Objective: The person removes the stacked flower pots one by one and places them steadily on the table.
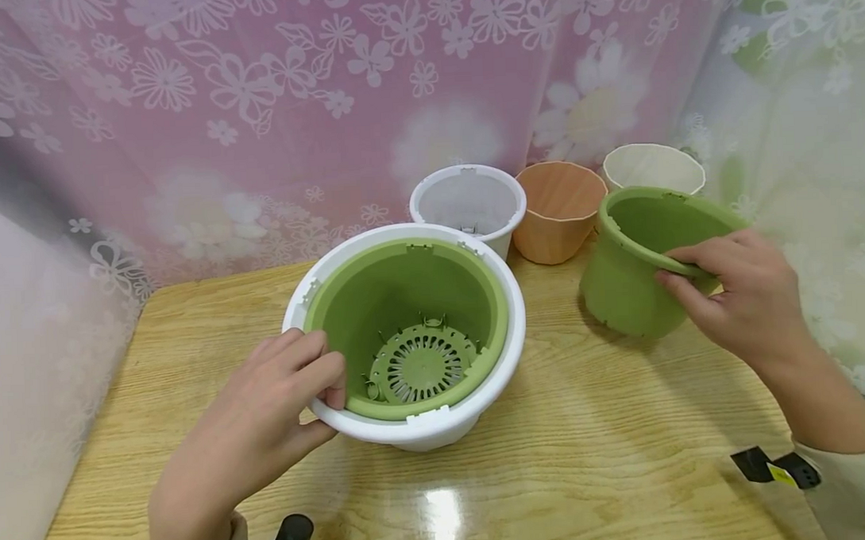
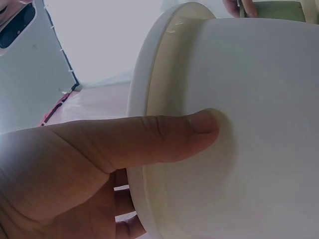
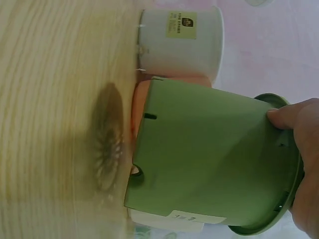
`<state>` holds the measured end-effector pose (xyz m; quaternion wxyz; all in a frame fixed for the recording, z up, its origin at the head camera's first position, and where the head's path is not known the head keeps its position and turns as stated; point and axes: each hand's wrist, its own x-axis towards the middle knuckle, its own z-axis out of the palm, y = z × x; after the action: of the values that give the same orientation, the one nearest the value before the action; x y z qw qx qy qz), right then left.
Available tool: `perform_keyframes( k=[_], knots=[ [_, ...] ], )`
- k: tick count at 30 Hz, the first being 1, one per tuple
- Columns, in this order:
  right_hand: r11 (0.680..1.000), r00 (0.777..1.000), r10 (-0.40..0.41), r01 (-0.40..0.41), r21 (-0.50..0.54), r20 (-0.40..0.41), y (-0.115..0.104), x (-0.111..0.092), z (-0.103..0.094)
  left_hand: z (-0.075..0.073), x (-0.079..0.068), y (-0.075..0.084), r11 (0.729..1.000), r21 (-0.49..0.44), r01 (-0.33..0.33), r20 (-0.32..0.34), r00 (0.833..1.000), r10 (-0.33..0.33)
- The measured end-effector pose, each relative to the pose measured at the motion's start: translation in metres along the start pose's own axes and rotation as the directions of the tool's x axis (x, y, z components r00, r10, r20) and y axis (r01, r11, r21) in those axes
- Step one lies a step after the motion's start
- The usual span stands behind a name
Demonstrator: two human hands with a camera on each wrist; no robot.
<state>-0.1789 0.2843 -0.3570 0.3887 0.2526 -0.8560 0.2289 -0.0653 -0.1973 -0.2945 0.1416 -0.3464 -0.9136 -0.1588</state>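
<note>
In the head view my left hand [image 1: 259, 419] grips the near-left rim of a large white pot [image 1: 510, 355], thumb outside and fingers over the edge. A green pot [image 1: 433, 278] with a slotted bottom sits nested inside it. The left wrist view shows the thumb [image 2: 174, 137] flat along the white outer wall. At the right, my right hand [image 1: 744, 291] pinches the rim of another green pot [image 1: 626, 287], which is tilted. The right wrist view has this pot's side [image 3: 209, 154] slanting above the table, a white label near its lower edge.
Behind stand a smaller white pot [image 1: 466, 201], an orange pot [image 1: 556, 234] and a cream pot [image 1: 654, 167], side by side against the flowered curtain [image 1: 313, 131]. The wooden table [image 1: 589, 447] ends at the curtain. Dark straps hang at both wrists.
</note>
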Motion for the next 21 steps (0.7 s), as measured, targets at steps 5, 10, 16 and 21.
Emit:
perform_keyframes(
  k=[5, 10, 16, 21],
  knots=[
    [0.999, 0.997, -0.012, 0.016, -0.052, 0.074, 0.002, -0.004, 0.001, -0.001, 0.0, 0.0, 1.0, -0.002, 0.005, -0.001, 1.0, -0.005],
    [0.997, 0.996, -0.029, 0.035, -0.068, 0.088, 0.003, -0.008, 0.004, -0.001, 0.0, 0.0, 1.0, -0.003, 0.003, 0.0, 1.0, -0.003],
    [0.996, 0.995, -0.05, 0.056, -0.067, 0.092, 0.005, -0.009, 0.009, -0.001, 0.0, 0.0, 1.0, 0.005, -0.003, -0.01, 1.0, 0.003],
    [0.994, 0.992, -0.046, 0.057, -0.092, 0.118, 0.007, -0.011, 0.009, -0.001, 0.001, 0.0, 1.0, 0.004, -0.002, -0.007, 1.0, 0.002]
  ],
)
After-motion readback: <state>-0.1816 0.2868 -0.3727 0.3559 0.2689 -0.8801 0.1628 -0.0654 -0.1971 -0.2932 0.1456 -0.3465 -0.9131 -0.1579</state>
